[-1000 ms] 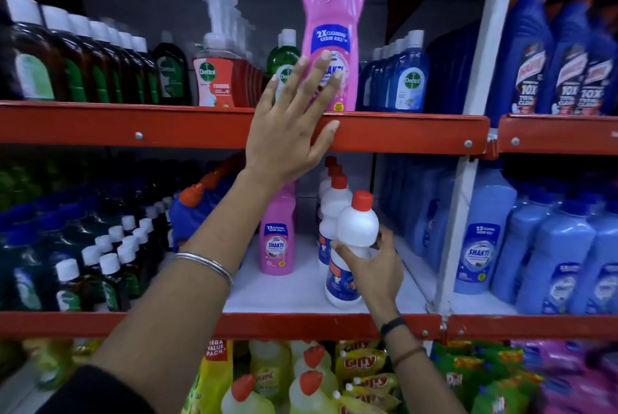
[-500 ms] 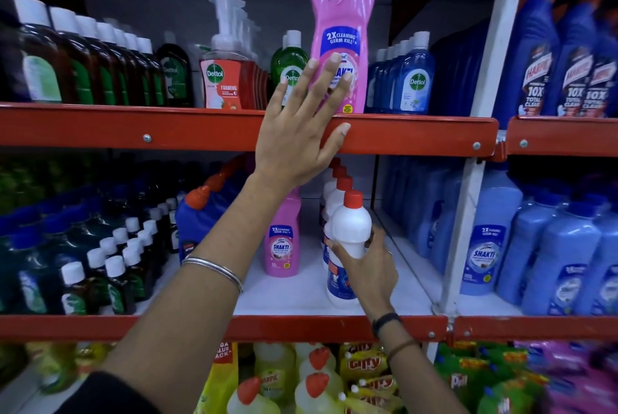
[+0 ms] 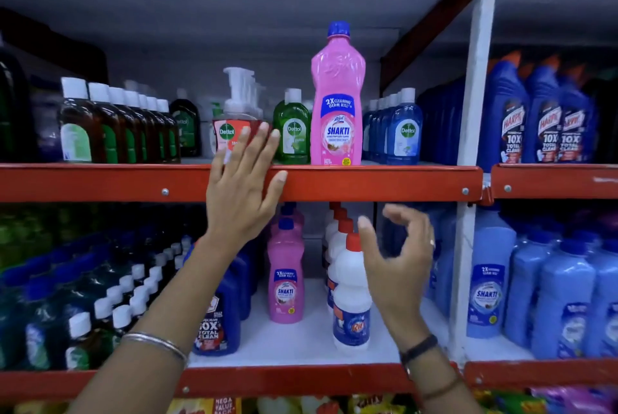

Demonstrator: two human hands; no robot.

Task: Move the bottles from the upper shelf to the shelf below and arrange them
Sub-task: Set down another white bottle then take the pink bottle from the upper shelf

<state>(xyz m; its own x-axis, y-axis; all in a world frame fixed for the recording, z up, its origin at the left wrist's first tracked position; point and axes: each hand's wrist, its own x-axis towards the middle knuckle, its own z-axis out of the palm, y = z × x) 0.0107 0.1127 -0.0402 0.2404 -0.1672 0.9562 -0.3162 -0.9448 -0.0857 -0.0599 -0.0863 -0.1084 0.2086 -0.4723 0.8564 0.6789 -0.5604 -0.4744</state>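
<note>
A tall pink Shakti bottle [image 3: 337, 102] with a blue cap stands at the front edge of the upper shelf [image 3: 368, 181]. My left hand [image 3: 242, 186] is spread flat against that shelf's red rail, left of the pink bottle, fingers apart and empty. My right hand [image 3: 398, 266] hovers open in front of the lower shelf [image 3: 301, 343], just right of a white bottle with a red cap [image 3: 351, 300] that stands upright at the head of a row. A smaller pink Shakti bottle [image 3: 286, 275] stands on the lower shelf with more behind it.
Brown bottles [image 3: 110, 122], a pump dispenser [image 3: 235, 112], a green bottle [image 3: 291, 128] and blue Dettol bottles [image 3: 401, 128] line the upper shelf. Dark blue 10X bottles [image 3: 217, 316] sit lower left. A white upright post [image 3: 468, 179] divides off light blue bottles [image 3: 551, 293] at right.
My right hand has let go of the white red-capped bottle and drawn back, open. My left hand slid left along the rail, away from the pink bottle. The camera tilted upward.
</note>
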